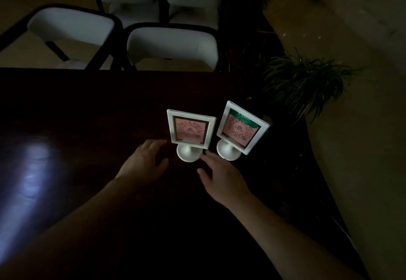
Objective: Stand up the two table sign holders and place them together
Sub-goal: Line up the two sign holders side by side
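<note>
Two white table sign holders stand upright side by side on the dark table, each on a round white foot with a pink code card in its frame. The left sign holder faces me squarely. The right sign holder is turned a little and has a green strip at its top. My left hand rests open just left of the left holder's foot, a small gap apart. My right hand lies open just in front of the two feet, its fingertips close to the left holder's base. Neither hand holds anything.
The room is dim. Two white-cushioned chairs stand at the table's far edge, with more behind them. A leafy potted plant sits off the table's right edge, close to the right holder. A light reflection shines on the tabletop at left.
</note>
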`<act>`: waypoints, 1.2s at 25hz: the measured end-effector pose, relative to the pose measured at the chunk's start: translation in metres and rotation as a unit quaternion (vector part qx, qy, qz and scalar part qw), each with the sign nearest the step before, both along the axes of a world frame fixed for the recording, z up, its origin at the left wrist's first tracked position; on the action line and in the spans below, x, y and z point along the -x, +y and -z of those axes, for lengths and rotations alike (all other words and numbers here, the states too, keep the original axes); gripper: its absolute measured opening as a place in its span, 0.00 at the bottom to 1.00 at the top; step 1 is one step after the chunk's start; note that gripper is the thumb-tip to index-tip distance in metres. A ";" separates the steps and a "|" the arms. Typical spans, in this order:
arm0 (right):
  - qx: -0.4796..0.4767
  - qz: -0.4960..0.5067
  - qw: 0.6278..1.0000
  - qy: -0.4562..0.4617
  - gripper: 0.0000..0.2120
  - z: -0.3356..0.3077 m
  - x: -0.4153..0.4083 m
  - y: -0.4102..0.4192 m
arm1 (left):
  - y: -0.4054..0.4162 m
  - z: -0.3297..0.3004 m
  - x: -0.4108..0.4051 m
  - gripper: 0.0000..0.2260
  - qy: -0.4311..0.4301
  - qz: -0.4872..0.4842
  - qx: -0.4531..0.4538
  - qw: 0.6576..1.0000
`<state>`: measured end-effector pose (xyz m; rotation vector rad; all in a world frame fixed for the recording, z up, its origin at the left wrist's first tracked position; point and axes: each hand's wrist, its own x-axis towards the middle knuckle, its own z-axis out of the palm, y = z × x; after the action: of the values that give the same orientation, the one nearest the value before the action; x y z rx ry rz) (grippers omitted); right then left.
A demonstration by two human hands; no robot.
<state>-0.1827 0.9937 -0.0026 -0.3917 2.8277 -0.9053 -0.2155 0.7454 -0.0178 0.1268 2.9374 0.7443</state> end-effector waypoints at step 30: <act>-0.146 0.023 0.985 0.090 0.11 -0.114 0.099 0.038 | 0.051 -0.121 0.054 0.28 0.100 0.130 0.105 0.981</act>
<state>-0.2817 1.0316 0.1116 -0.3870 3.0827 -0.4679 -0.2692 0.7960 0.1035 0.5850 3.0743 0.4033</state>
